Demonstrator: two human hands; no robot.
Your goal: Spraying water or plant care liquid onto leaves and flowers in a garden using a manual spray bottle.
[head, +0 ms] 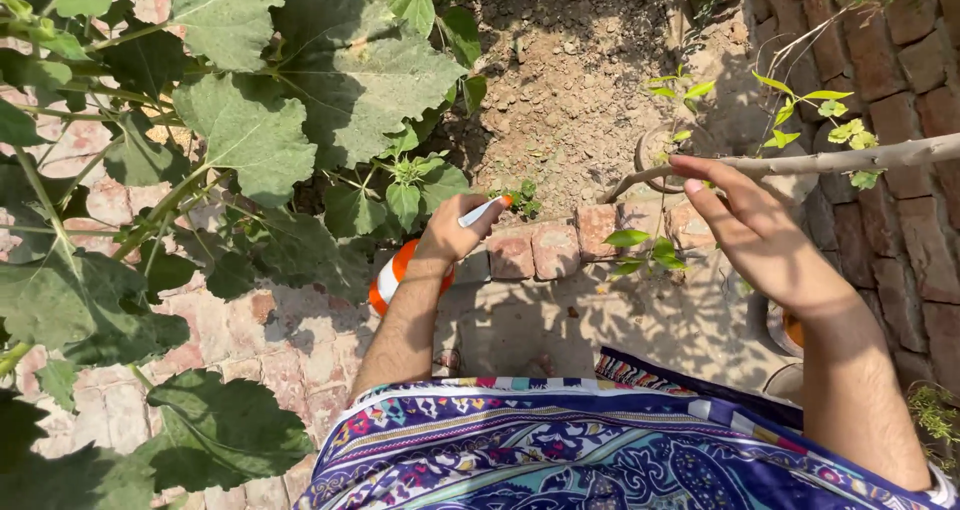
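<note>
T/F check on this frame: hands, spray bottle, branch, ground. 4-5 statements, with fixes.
1. The left hand grips an orange and white spray bottle. True.
2. The right hand is closed in a fist around the branch. False: its fingers are stretched out, with the fingertips at the bare grey branch.
3. The spray nozzle points toward the brick edging and the soil bed. True.
4. The large lobed leaves fill the right side of the view. False: they fill the left side; the right shows a brick wall.
5. The branch is leafless. False: it carries small yellow-green leaves.
</note>
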